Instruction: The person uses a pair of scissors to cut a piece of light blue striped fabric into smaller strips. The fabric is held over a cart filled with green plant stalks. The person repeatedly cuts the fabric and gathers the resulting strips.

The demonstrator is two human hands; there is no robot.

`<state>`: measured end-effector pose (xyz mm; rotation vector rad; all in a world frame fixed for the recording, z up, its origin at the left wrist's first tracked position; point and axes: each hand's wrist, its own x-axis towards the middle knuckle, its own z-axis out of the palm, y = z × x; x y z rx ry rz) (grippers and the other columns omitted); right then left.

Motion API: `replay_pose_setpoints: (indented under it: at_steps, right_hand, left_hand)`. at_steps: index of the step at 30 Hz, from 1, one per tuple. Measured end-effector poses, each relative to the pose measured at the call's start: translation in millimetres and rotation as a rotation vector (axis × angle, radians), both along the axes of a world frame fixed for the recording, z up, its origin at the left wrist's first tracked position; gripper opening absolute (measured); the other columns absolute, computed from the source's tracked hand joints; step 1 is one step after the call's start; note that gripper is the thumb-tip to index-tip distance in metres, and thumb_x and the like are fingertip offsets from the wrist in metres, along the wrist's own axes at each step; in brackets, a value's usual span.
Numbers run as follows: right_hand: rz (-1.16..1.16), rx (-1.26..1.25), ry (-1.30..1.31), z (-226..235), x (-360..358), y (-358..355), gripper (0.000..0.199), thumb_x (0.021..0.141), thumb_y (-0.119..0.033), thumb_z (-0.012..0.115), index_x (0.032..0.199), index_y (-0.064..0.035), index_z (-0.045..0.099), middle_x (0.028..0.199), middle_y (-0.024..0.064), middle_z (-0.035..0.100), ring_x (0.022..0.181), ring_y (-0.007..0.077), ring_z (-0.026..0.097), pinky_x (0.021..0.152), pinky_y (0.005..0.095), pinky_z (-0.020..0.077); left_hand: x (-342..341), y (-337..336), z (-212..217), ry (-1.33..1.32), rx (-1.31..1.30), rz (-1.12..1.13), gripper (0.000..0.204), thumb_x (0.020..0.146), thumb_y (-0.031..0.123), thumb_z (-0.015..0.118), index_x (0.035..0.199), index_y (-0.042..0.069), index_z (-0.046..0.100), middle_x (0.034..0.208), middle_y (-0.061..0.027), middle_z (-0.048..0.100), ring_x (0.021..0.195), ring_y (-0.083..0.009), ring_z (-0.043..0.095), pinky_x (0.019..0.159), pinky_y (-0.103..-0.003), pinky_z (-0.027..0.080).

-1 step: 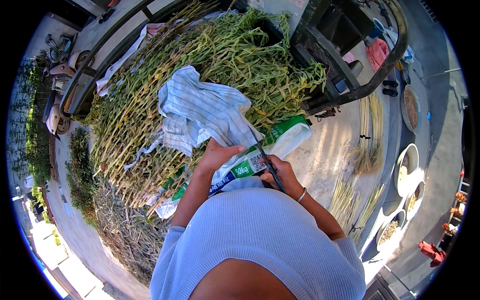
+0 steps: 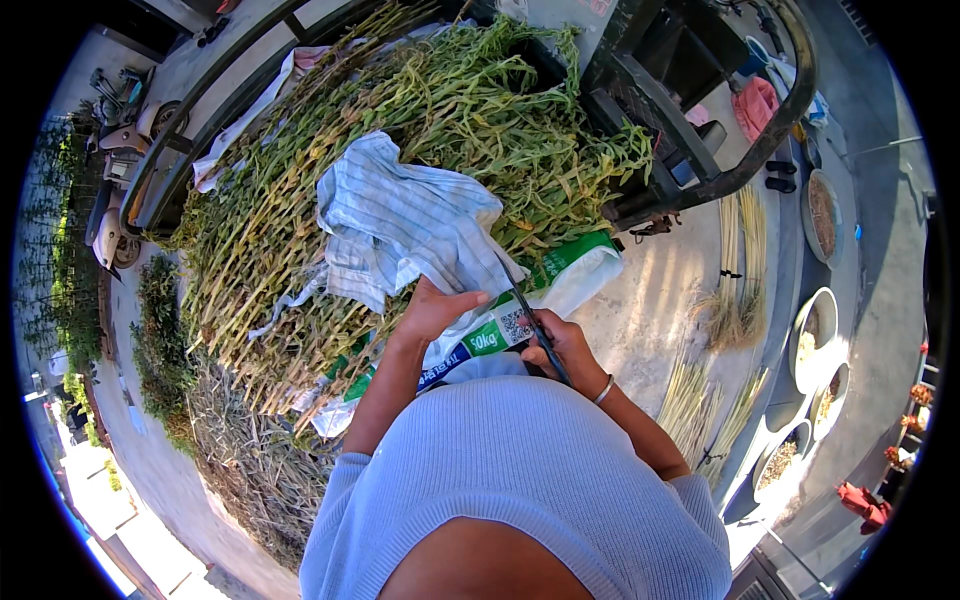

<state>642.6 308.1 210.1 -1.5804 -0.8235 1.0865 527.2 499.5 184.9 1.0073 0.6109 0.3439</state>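
Observation:
A light blue and white checked cloth (image 2: 400,215) lies crumpled over a heap of cut green stalks (image 2: 290,190). At its near edge my left hand (image 2: 437,310) grips the cloth, thumb stretched to the right and the other fingers mostly hidden. My right hand (image 2: 565,345) is closed round a slim dark tool (image 2: 544,345) that looks like scissors. Its narrow upper end touches the cloth's right edge, and the tip is hidden there. A torn strip (image 2: 285,312) of the cloth trails left. Under both hands lies a white and green printed sack (image 2: 580,270).
A dark metal frame (image 2: 745,175) of a vehicle curves round the heap. Dry brown stalks (image 2: 255,455) lie at the near left. To the right are tied pale stalk bundles (image 2: 740,270), basins of dried produce (image 2: 815,340) and dark slippers (image 2: 780,176). A scooter (image 2: 115,190) stands far left.
The dark tool's upper end shows less, and a flap of the cloth's right edge now covers it. Both hands keep almost the same places.

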Motion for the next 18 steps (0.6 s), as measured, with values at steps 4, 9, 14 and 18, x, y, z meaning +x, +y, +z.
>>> replay_pose_setpoints:
  at_steps: [4,9,14,18]
  right_hand:
    - [0.051,0.055,0.121,-8.4,2.6,-0.1,0.079,0.069,-0.057,0.068,0.115,0.0021,0.044,0.077,0.0066,0.054,0.068,0.0122,0.052,0.061,0.0245,0.0459]
    - [0.151,-0.008,0.221,-14.2,3.8,-4.2,0.094,0.06,-0.062,0.071,0.126,-0.0035,0.037,0.094,0.0055,0.051,0.08,0.0124,0.049,0.072,0.0238,0.0446]
    - [0.16,-0.011,0.158,-17.0,-1.4,-6.0,0.091,0.063,-0.059,0.071,0.126,-0.0022,0.037,0.093,0.0058,0.052,0.081,0.0125,0.05,0.072,0.0239,0.0445]
    - [0.137,0.01,0.075,-11.8,-3.5,-2.3,0.09,0.064,-0.06,0.069,0.124,-0.0007,0.038,0.089,0.006,0.052,0.075,0.0121,0.051,0.068,0.0239,0.0449]
  left_hand:
    - [1.0,1.9,11.3,0.01,-0.03,0.0,0.063,0.067,-0.009,0.069,0.124,0.0,0.043,0.112,-0.008,0.056,0.1,-0.0174,0.055,0.086,-0.032,0.046]
    - [2.7,1.5,9.6,0.012,-0.03,0.044,0.059,0.067,-0.009,0.069,0.12,0.001,0.046,0.107,-0.0072,0.058,0.097,-0.0171,0.057,0.084,-0.032,0.047]
    - [4.2,2.1,10.6,-0.01,-0.029,0.038,0.056,0.066,-0.008,0.071,0.117,0.001,0.047,0.107,-0.0073,0.058,0.096,-0.0167,0.057,0.083,-0.031,0.048]
    - [4.9,-2.2,10.0,0.086,0.08,0.016,0.057,0.066,-0.007,0.071,0.117,0.001,0.047,0.108,-0.0072,0.058,0.096,-0.0167,0.057,0.084,-0.032,0.047]
